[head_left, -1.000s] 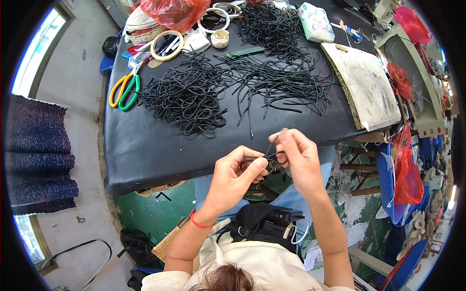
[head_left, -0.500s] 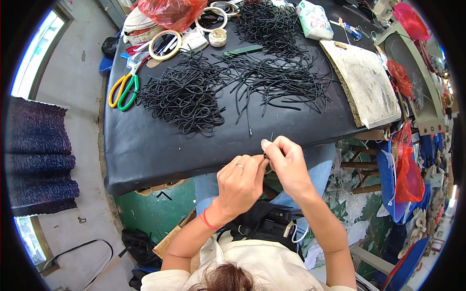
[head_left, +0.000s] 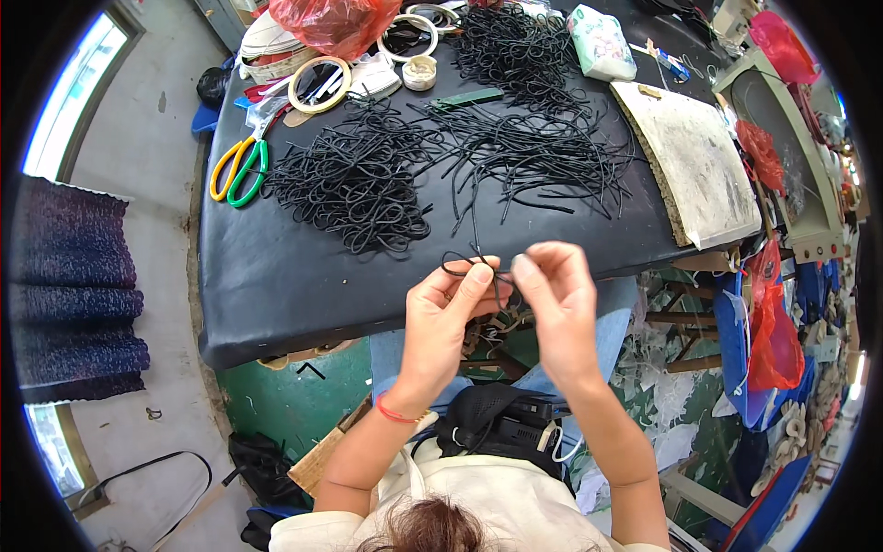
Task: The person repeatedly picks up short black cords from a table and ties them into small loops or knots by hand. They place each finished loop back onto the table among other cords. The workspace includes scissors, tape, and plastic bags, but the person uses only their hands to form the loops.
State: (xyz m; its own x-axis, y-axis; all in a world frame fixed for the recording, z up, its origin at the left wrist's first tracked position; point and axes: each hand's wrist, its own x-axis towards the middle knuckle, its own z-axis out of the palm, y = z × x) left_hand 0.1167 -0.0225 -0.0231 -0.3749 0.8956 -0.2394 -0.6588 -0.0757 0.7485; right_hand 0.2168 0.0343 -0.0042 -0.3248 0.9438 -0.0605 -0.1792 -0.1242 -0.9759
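Observation:
A thin black cord [head_left: 448, 260], bent into loops, is pinched between the thumb and fingers of my left hand [head_left: 440, 308], just off the table's front edge. Close on its right is my right hand [head_left: 563, 308], thumb and fingers closed at the cord's other side; its fingertips are slightly blurred. Beyond my hands lie a heap of looped black cords [head_left: 354, 179] on the left and a spread of straighter cut cords [head_left: 543, 156] on the right. Another tangled pile of black cord [head_left: 510, 46] sits farther back.
Scissors [head_left: 241, 170] with yellow and green handles lie at the black table's [head_left: 303, 294] left edge. Tape rolls [head_left: 319, 85], a small tub [head_left: 419, 73] and a red plastic bag [head_left: 336, 23] stand behind them. A worn pale board [head_left: 690, 161] occupies the right side, near a tissue pack [head_left: 600, 41].
My left hand has turned so its thumb and fingertips show, and the cord's loops have come into view. My right hand has shifted slightly right, away from the left one.

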